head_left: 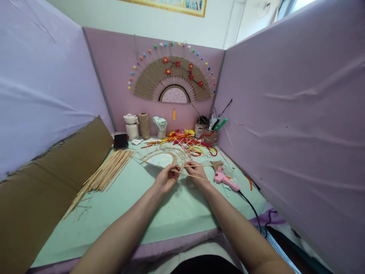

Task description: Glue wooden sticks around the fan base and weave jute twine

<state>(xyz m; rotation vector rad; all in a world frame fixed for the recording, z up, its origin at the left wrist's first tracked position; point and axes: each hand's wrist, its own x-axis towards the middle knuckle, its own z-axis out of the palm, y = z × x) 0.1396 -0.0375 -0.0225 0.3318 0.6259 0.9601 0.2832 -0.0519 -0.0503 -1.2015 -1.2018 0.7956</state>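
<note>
Above the tabletop I hold a half-round fan piece [159, 160], with a pale patterned centre, a brown rim and thin sticks reaching outward. My left hand [167, 179] is closed on its lower right corner. Close by on the right, my right hand [197, 171] has its fingers pinched at the rim, where a thin wooden stick [196, 176] and another stick extend to the right. Exactly which part the right fingertips grip is hard to see. A pink glue gun [226, 180] lies just right of that hand.
Loose wooden sticks [105, 171] lie in a pile at left beside a cardboard sheet [57, 182]. Behind the hands are tangled coloured strips [196, 146], a white jar [131, 126], a cardboard tube [144, 125] and tool cups [210, 136]. A decorated fan [148, 78] hangs on the back panel.
</note>
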